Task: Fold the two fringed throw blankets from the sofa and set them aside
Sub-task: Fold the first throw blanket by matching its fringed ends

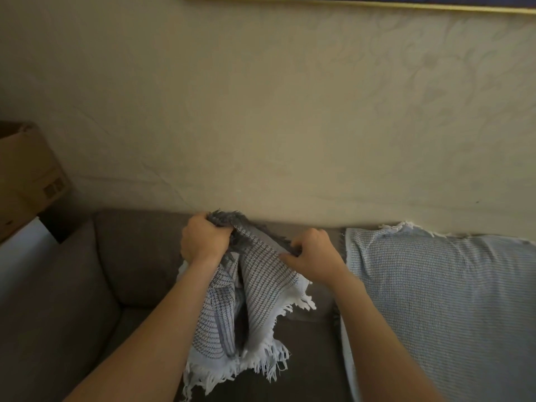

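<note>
1. So, both hands are up in front of me. My left hand (203,242) has its grip closed tight round a bunched wad of the grey-striped throw blanket (258,288), with the dark fringe poking out of the fist toward 1 o'clock.
2. My right hand (314,253) sits at about 3 o'clock from the left one, fingers curled under, its grip pinching the same top edge.
3. A short stretch of that edge runs between the two grips. Everything else hangs toward 6 o'clock between my forearms in loose folds, white fringe at the bottom, in front of the grey sofa (130,256). Can't tell if the fringe touches the seat.
4. The light blue blanket (435,300) is draped over the sofa back and seat at 3 o'clock from my right hand, just beside it.
5. A cardboard box (26,181) is out at 10 o'clock, past the sofa arm.
</note>
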The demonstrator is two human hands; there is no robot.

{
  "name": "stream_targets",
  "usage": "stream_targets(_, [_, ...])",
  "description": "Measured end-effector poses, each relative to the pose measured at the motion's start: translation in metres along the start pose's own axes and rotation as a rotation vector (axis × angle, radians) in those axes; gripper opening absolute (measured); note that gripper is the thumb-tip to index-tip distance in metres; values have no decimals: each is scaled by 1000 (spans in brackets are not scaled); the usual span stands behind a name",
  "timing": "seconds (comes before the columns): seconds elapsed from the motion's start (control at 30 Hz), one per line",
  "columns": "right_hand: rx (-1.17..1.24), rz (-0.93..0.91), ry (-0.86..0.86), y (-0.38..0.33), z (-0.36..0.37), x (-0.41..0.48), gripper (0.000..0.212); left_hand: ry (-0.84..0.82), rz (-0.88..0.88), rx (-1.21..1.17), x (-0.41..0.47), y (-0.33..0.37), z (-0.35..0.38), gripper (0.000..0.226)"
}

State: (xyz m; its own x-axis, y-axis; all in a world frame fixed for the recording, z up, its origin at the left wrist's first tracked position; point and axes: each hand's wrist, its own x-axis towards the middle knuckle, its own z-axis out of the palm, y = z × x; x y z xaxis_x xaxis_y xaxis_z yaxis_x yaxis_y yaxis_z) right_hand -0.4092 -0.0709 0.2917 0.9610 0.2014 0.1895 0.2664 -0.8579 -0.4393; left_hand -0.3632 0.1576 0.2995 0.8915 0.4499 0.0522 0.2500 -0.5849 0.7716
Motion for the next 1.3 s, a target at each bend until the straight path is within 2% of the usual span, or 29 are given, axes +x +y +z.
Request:
stream_targets(0.03, [16, 47, 9, 5, 1, 1, 55, -2, 3, -2, -1, 0, 0, 21])
stream_targets(0.1, [92, 128, 2, 10, 0, 1, 26, -6, 23, -4, -1, 0, 1, 14])
stream_targets(0.13, [130, 162, -26, 9, -3, 0, 24, -15, 35, -2, -1, 0, 1, 9])
stream_targets(0.17, [155, 189, -78, 10, -3, -1, 36, -32, 49, 2, -2, 1, 1, 9])
stream_targets(0.2, [160, 196, -127, 7, -4, -1, 38, -61, 72, 4, -3, 1, 2, 14])
stream_targets(0.23, [128, 199, -142, 9, -2, 2, 26, -99, 98, 2, -3, 0, 3, 17])
stream_targets(0.27, [100, 196, -136, 7, -2, 2, 5, -135, 119, -3, -2, 0, 4, 18])
stream_targets(0.33, [135, 235, -94, 5, -1, 2, 24, -178, 142, -10, -2, -1, 3, 18])
stream_targets(0.37, [195, 251, -90, 3, 0, 2, 28, -185, 151, -14, -1, -2, 3, 18])
stream_targets(0.43, [291, 246, -114, 1, -1, -2, 26, -182, 165, -15, 2, -4, 2, 21])
stream_targets(0.5, [366, 250, -119, 1, -1, -3, 14, -185, 159, -1, 3, -6, 0, 23])
stream_targets(0.53, [363, 229, -114, -1, -1, -2, 11, -188, 155, 7, 3, -7, -1, 23])
stream_targets(0.7, [224, 146, -123, -1, -12, 7, 35, -215, 189, 12, 3, -13, 0, 23])
stream_targets(0.77, [253, 214, 17, -6, -21, 12, 34, -181, 208, 6, 5, -15, -1, 28])
stream_targets(0.87, [390, 578, 575, -8, -32, 16, 28, -65, 192, -33, 11, -18, -4, 29])
stream_targets(0.9, [449, 664, 706, -8, -34, 15, 30, -24, 175, -49, 14, -17, -5, 30])
stream_targets(0.93, [474, 691, 755, -8, -34, 15, 30, 13, 156, -60, 16, -16, -5, 33])
stream_targets(1.07, [403, 662, 595, -16, -28, 7, 14, 50, 66, -49, 23, -9, -6, 50])
stream_targets(1.17, [322, 496, 393, -24, -14, -2, 22, -38, 74, -30, 21, -8, -2, 58])
stream_targets(1.23, [292, 446, 181, -26, -2, -2, 30, -153, 113, -59, 18, -6, 1, 52])
stream_targets(1.3, [320, 392, 13, -28, 7, -2, 50, -310, 160, -123, 13, -1, 1, 48])
